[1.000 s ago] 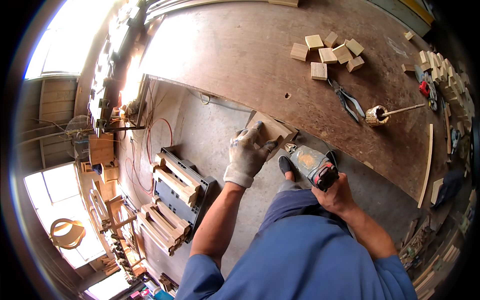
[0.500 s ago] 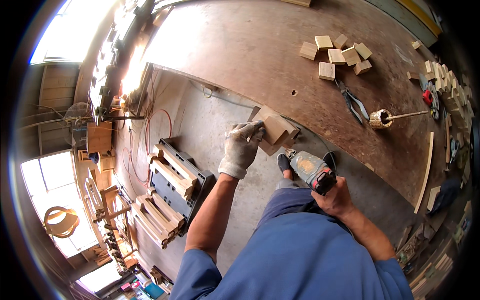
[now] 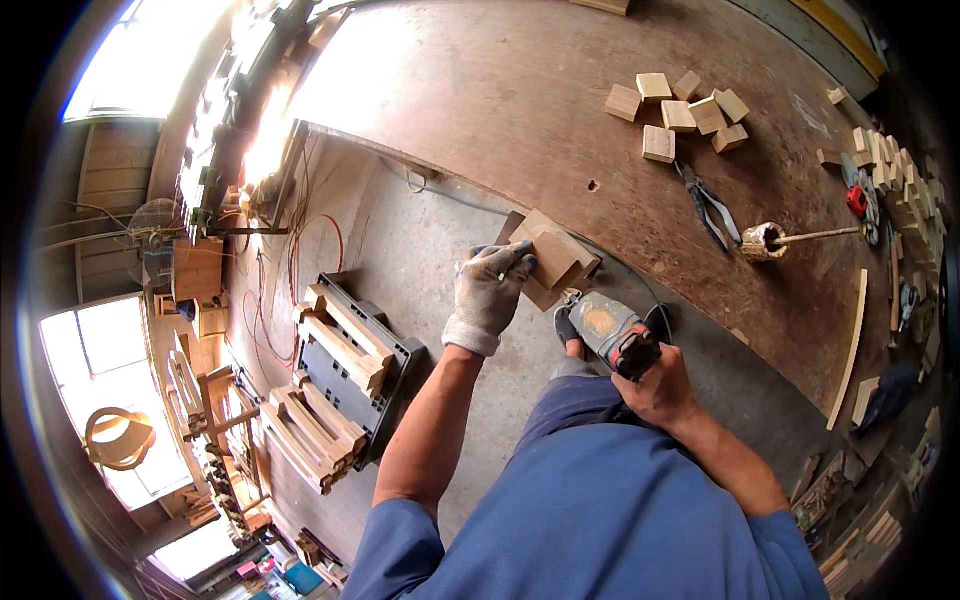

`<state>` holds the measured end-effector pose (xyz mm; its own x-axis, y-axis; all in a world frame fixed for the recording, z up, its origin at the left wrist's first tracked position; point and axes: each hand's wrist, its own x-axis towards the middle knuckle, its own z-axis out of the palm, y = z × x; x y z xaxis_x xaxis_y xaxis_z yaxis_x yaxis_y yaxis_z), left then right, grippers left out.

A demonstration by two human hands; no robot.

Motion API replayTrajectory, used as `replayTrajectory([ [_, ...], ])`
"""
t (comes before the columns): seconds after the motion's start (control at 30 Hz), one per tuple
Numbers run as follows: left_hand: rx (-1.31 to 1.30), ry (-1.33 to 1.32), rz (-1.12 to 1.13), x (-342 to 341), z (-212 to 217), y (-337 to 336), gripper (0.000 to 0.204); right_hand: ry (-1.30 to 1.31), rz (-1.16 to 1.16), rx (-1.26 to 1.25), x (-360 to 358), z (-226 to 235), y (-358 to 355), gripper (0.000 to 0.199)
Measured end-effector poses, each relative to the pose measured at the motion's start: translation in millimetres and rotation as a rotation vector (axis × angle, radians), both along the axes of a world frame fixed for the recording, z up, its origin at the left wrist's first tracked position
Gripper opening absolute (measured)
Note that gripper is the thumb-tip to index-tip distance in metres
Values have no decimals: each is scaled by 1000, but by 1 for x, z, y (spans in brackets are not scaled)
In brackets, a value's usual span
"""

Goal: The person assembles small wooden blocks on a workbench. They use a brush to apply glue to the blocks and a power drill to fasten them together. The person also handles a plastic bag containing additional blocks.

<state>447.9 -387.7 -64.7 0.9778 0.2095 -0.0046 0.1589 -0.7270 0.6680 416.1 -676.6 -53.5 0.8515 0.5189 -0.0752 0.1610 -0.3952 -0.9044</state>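
Observation:
My left hand [image 3: 488, 290], in a pale work glove, has its fingers closed at the left side of a wooden block [image 3: 560, 250]. The block sits at the near edge of the workbench, with a flat wooden piece partly showing beneath it. My right hand [image 3: 658, 388] is bare and wrapped round the handle of a grey power tool [image 3: 602, 325] with a red and black rear end and a worn tan patch. The tool's metal nose points toward the block and is close to its near corner; whether they touch is unclear.
On the brown workbench [image 3: 480, 110] lie several loose wooden blocks [image 3: 678, 117], pliers [image 3: 708, 205] and a round pot with a stick [image 3: 764, 241]. More blocks line the right side. At left, wooden frames [image 3: 345, 345] rest on a black platform [image 3: 400, 375]. Hoses cross the floor.
The tool in my right hand has shifted slightly left, with its rear end turned a little. My left hand stays by the block, with only a slight shift.

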Motion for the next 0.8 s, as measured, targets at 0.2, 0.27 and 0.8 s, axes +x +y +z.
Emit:
replayTrajectory([
  [0.2,28,-4,-1,0,0,0,22,-51,3,1,3,-3,3,29],
  [0.27,24,-12,1,0,0,-1,22,-64,4,-4,3,-4,3,30],
  [0.8,36,-10,8,0,-3,-1,21,-69,8,-11,4,-3,3,31],
])
